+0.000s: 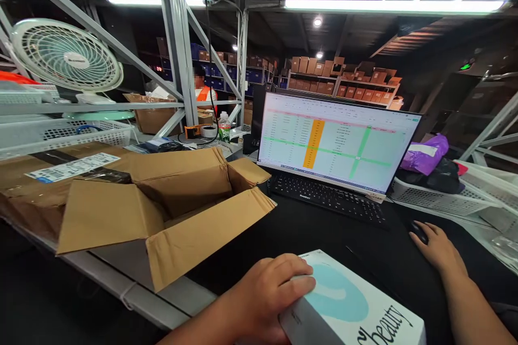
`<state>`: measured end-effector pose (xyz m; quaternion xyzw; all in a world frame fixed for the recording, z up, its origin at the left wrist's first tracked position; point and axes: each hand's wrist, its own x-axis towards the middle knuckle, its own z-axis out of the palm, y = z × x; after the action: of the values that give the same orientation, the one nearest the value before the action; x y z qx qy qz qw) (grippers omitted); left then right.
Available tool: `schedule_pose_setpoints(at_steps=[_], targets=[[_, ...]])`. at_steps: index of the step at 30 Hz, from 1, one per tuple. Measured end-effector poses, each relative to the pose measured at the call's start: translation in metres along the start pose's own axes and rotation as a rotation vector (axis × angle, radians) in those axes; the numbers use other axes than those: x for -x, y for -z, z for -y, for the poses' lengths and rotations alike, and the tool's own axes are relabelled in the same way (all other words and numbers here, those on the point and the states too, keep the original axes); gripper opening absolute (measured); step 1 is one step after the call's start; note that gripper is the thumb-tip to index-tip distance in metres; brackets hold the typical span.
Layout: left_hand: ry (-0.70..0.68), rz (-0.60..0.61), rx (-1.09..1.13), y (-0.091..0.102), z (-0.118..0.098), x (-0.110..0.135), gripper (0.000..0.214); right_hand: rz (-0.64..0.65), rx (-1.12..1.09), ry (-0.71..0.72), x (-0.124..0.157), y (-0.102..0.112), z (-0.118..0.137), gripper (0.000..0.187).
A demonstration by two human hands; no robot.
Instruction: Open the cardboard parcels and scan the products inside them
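My left hand (279,288) grips the near left corner of a white product box (388,294) with a light blue shape and the word "beauty" on its top. The fingers lie over the top edge, and the thumb is hidden behind the side. My right hand (439,248) is closed over a black computer mouse (419,233) on the black desk mat (324,237). Between and beyond the hands stands a monitor (335,140) showing a spreadsheet with orange and green bands. A black keyboard (324,197) lies at its foot.
Left of the box, an open cardboard carton (210,226) stands with its flaps spread. Behind it lies a taped, labelled carton (60,172). A fan (68,54) and metal frame bars rise at left. White baskets (441,197) hold bags at right. A person in an orange vest (203,94) is in the background.
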<state>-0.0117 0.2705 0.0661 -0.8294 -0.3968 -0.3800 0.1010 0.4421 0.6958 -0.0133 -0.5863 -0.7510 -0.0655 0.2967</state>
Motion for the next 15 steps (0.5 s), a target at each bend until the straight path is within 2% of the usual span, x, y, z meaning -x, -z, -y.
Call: schedule_pose_setpoints(at_steps=[11, 15], targets=[[-0.017, -0.027, 0.005, 0.003, -0.003, -0.003, 0.075, 0.000, -0.063, -0.038, -0.007, -0.006, -0.001, 0.068], [-0.024, -0.024, 0.029, -0.002, 0.006, -0.003, 0.080, -0.035, -0.115, -0.074, 0.006, 0.016, 0.008, 0.075]])
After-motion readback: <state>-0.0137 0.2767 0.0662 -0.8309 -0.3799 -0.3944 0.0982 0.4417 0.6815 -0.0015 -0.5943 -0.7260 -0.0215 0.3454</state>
